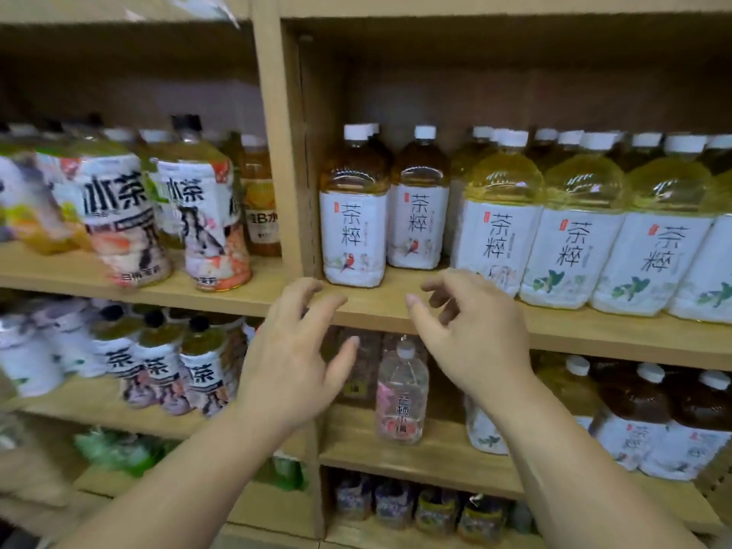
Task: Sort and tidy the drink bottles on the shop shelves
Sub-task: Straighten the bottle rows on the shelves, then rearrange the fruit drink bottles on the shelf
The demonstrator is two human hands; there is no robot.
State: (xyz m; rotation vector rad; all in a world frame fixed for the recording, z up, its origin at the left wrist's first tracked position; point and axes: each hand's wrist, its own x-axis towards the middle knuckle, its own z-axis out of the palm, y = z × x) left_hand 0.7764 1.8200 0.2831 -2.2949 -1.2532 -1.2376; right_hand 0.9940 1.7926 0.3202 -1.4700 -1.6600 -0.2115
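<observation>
**A:** Your left hand point(293, 358) holds nothing. Its fingers are spread wide and loosely bent, with the thumb out to the side.

**B:** Your right hand point(463, 330) is empty too, fingers fanned and a little more curled, thumb pointing toward the other hand. The two are near each other but apart.

**A:** Both hover in front of the shelf board point(380, 309). I cannot tell whether your fingertips touch the wood.

**B:** Just above your hands, on that board, stand two amber tea bottles point(353, 231), upright, with white caps and white labels. One is at the front beside the upright post point(277, 152). The other is just beside it and set further back.

**A:** To their right runs a row of yellow-green tea bottles point(499, 239) with the same kind of label. They stand upright, packed side by side, close to the front edge.

**B:** Between your hands, on the next shelf down, a clear bottle point(401, 394) with a pink label stands upright.

**A:** Left of the post you have iced tea bottles point(119, 215) with pictured labels, too blurred to read well. Dark tea bottles point(633, 422) stand at the lower right.
</observation>
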